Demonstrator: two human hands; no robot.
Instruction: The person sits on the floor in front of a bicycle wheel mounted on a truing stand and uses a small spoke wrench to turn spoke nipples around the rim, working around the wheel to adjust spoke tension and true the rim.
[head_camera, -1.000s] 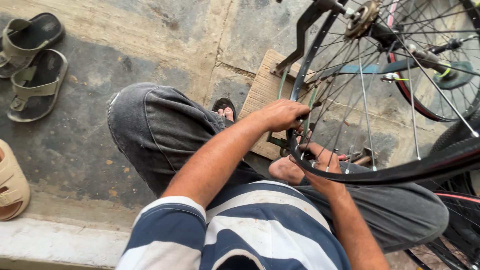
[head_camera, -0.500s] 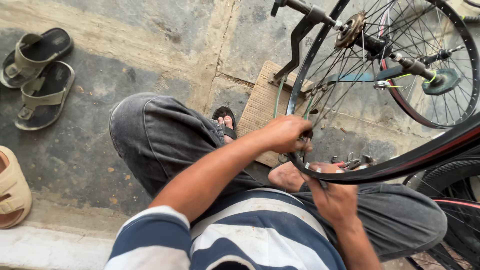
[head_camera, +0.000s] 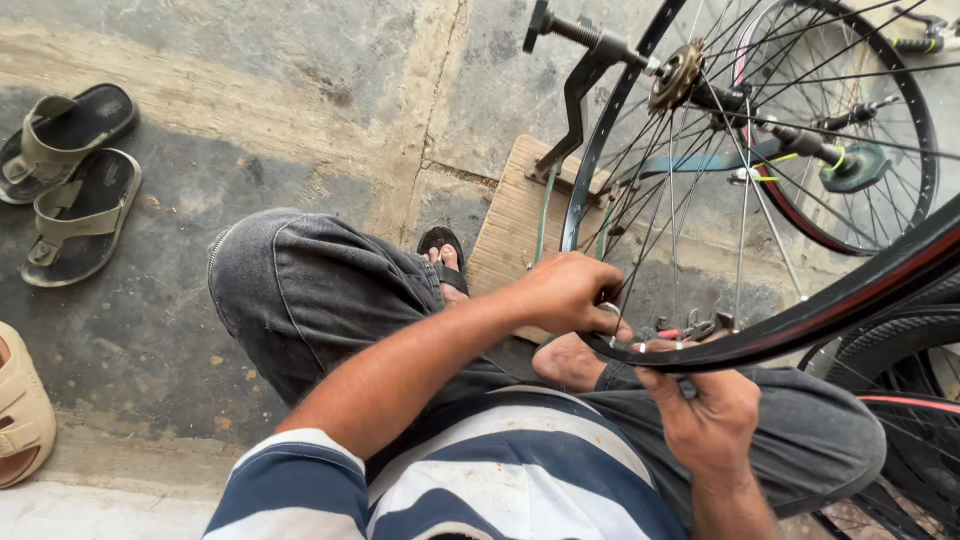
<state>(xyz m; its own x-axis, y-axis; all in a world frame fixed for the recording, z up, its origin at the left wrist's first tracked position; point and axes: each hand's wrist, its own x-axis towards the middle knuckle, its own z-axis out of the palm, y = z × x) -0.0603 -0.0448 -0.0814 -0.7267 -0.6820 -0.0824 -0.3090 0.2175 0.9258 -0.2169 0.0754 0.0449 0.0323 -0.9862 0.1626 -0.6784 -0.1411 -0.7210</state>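
Both hands grip a bicycle rim (head_camera: 600, 180) on its stand.
Left hand (head_camera: 565, 290) and right hand (head_camera: 712, 420) close round its near edge; stiff, light, best held there, clear of thin spokes (head_camera: 690, 190).

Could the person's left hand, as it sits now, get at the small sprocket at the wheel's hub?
Probably yes. The left hand rests on the rim at the near side of the wheel, and the sprocket sits farther off on the exposed side of the hub. Only thin spokes lie nearby.

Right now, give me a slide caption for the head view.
Seated person's left hand and right hand grip a spoked wheel rim on a stand.
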